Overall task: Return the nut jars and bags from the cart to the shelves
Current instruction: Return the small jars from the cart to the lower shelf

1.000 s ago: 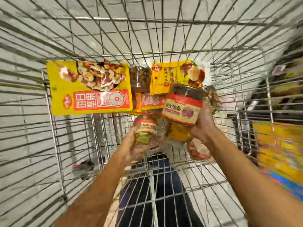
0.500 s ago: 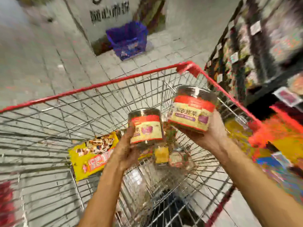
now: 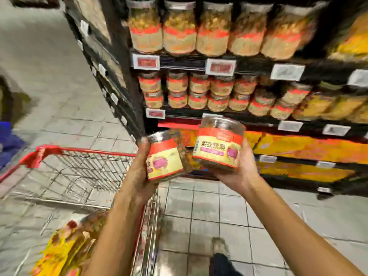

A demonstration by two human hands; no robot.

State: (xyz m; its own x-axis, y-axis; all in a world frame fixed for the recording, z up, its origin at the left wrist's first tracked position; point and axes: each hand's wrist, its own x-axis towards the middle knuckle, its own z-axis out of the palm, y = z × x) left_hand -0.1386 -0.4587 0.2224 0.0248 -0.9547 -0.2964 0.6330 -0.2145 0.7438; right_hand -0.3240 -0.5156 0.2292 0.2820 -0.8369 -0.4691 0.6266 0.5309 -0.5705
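My left hand grips a small clear nut jar with a red and cream label, tilted a little to the right. My right hand holds a wider nut jar of the same kind from below and behind. Both jars are raised in front of the shelves, below a row of similar jars. The wire cart with a red rim stands at lower left, and a yellow nut bag lies in it.
Tall jars fill the upper shelf. Yellow bags line the lower shelves at right. White price tags hang along the shelf edges. Grey tiled floor lies between me and the shelves. A blue basket shows at far left.
Both hands lifted their jars out of the cart and carried them right toward the shelves. The view swung from the cart's inside up to the shelf front.
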